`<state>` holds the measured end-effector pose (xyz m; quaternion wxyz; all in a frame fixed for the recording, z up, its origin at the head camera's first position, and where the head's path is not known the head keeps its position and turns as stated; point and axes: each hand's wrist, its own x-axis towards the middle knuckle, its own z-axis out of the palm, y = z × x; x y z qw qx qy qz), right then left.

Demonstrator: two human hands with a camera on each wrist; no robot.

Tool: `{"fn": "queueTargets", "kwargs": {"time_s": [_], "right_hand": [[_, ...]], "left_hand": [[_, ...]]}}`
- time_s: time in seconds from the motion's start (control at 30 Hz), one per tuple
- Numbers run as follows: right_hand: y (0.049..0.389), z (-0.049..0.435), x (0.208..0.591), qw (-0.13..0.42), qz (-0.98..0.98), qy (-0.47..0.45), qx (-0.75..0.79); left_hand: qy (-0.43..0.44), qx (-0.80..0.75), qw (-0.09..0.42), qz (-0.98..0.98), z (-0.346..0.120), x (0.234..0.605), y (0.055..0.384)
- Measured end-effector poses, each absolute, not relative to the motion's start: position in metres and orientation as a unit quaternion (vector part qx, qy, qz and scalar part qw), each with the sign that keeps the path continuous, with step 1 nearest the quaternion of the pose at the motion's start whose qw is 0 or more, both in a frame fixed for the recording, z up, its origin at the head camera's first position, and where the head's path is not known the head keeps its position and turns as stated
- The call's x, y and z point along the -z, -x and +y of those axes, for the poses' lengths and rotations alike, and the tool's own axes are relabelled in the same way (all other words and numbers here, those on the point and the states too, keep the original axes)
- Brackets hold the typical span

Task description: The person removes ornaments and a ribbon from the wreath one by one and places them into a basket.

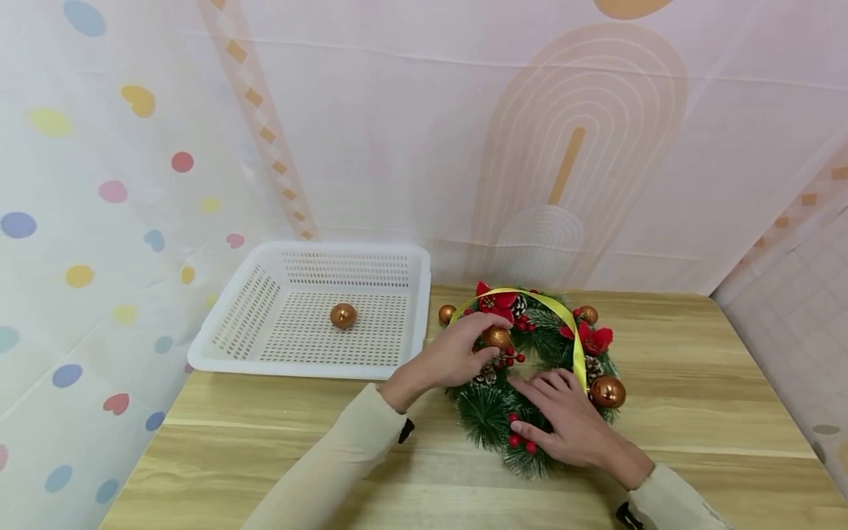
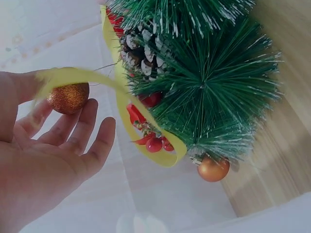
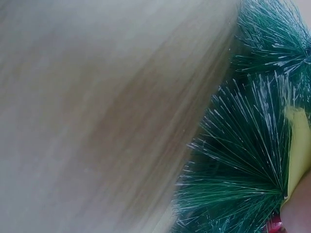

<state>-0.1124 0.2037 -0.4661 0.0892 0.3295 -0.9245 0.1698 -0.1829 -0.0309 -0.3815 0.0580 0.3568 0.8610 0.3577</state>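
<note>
A green Christmas wreath with snowy tips, red flowers, pinecones and berries lies on the table. My left hand is at its left side, with thumb and fingers around a glittery copper Christmas ball. Seen from the left wrist, that ball sits at the fingertips, partly behind a yellow ribbon. On the wreath's lower right part rests my right hand, fingers extended toward the middle and thumb beside red berries. Only a sliver of the hand shows in the right wrist view, beside the ribbon.
A white perforated plastic basket stands left of the wreath, with one shiny copper ball inside. Another shiny copper ball is at the wreath's right edge. A patterned cloth hangs behind the wooden table.
</note>
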Motion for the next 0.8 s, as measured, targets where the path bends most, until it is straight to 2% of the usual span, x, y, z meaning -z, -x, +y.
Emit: {"fn": "queueTargets", "kwargs": {"time_s": [0.43, 0.8], "right_hand": [[0.112, 0.204, 0.466, 0.095, -0.924, -0.331, -0.169], [0.111, 0.204, 0.467, 0.103, -0.923, -0.332, -0.164]], "left_hand": [[-0.331, -0.384, 0.036, 0.861, -0.055, 0.369, 0.177], [-0.308, -0.412, -0.027, 0.857, -0.084, 0.361, 0.177]]}}
